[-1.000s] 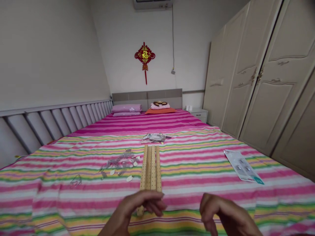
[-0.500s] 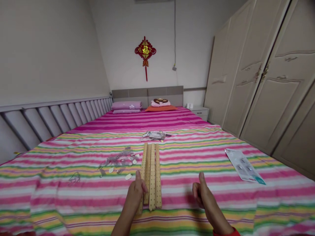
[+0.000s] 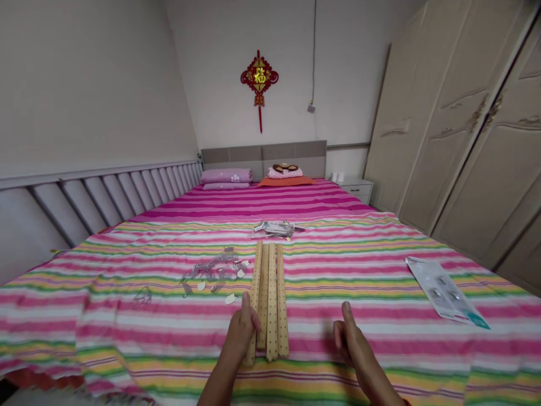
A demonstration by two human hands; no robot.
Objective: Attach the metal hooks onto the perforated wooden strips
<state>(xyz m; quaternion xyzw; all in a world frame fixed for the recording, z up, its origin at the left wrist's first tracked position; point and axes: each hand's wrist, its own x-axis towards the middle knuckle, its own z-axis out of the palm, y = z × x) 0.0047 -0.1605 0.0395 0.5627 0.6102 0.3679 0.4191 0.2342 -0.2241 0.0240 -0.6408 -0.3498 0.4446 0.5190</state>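
Note:
Several pale wooden strips (image 3: 273,304) dotted with small holes lie lengthwise, side by side, on the striped bedspread (image 3: 316,282). My left hand (image 3: 239,335) is beside their near left end, overlapping the leftmost strip in view; whether it touches cannot be seen. Its thumb points up and the fingers are curled in, with nothing visible in them. To the right of the strips, my right hand (image 3: 357,344) hovers over the bedspread in the same thumb-up fist, also holding nothing that shows. Left of the strips are scattered small clear plastic packets (image 3: 217,268) and pale tags (image 3: 230,299).
Beyond the strips lies a clear bag of small parts (image 3: 276,228). A blister pack (image 3: 446,293) rests on the right. A small tangle of thin cord or wire (image 3: 142,296) is at the left. Bed rail (image 3: 105,194), wardrobe (image 3: 465,141) and folded pillows (image 3: 227,176) surround the bed.
The view has turned slightly left and down, so the bed and its items appear farther right. Both hands keep the same thumb-up pose, and nothing has been picked up.

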